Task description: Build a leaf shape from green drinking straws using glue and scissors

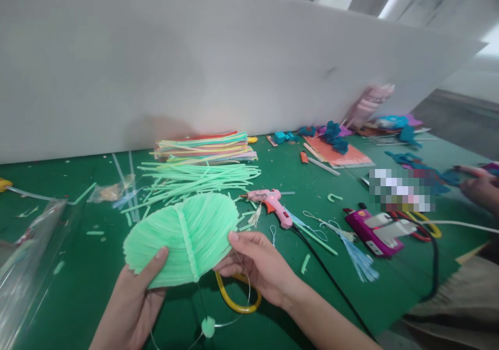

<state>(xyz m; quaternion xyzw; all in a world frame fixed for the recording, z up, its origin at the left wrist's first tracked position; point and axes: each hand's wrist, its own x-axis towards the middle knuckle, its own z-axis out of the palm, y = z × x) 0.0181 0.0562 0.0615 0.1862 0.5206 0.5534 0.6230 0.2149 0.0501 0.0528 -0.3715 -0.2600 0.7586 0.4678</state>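
A flat, oval piece made of light green pipe cleaners (156,235), with a raised strip across its middle, is held up between both hands. My left hand (142,293) grips its lower left edge, thumb on top. At the lower right edge, my right hand (255,259) pinches it between thumb and fingers. A thin clear cord loops below, carrying a small green pompom (208,327). Partly behind my right hand lies a yellow-handled tool (239,303), its kind hidden. Just beyond the piece rests a pink glue gun (273,203), its black cable running toward the lower right.
Bundles of green pipe cleaners (202,176) and mixed-colour pipe cleaners (210,146) lie behind. A purple power strip (372,233), blue tassel (360,256) and orange sheets (337,152) are to the right. Another person's hand (481,189) is at far right. A white partition (195,69) stands behind.
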